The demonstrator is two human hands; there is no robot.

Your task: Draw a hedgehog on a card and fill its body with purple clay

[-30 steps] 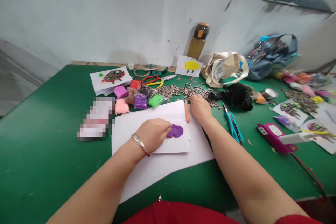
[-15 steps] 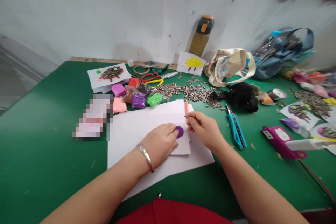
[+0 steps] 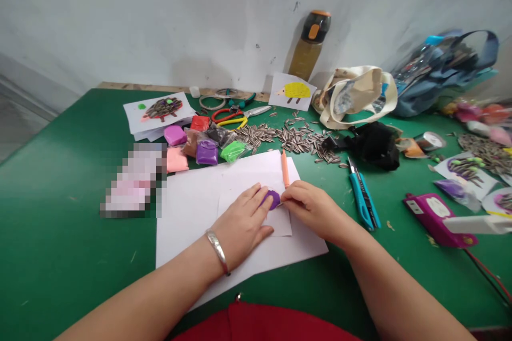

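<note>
My left hand [image 3: 247, 216], with a silver bangle at its wrist, lies flat with fingers stretched on a small white sheet [image 3: 279, 228]. Its fingertips cover part of a flat purple clay piece [image 3: 273, 200] on that sheet. At the clay's right edge, my right hand [image 3: 306, 205] pinches a sunflower seed, now mostly hidden by the fingers. An orange pen [image 3: 285, 169] lies just beyond the right hand. Larger white paper [image 3: 188, 224] is spread underneath. Loose sunflower seeds [image 3: 298, 138] are scattered behind the paper.
Bagged clay [image 3: 207, 152], scissors [image 3: 240, 116] and a seed-covered hedgehog picture [image 3: 162, 109] lie at the back left. To the right are a blue utility knife [image 3: 363, 197], a black strap bundle [image 3: 374, 145] and a magenta glue gun [image 3: 438, 219]. A bottle [image 3: 310, 45] stands by the wall.
My right hand has moved down and toward me, bringing the seed to the purple clay's right edge. My left hand stays on the sheet. The camera view has shifted slightly.
</note>
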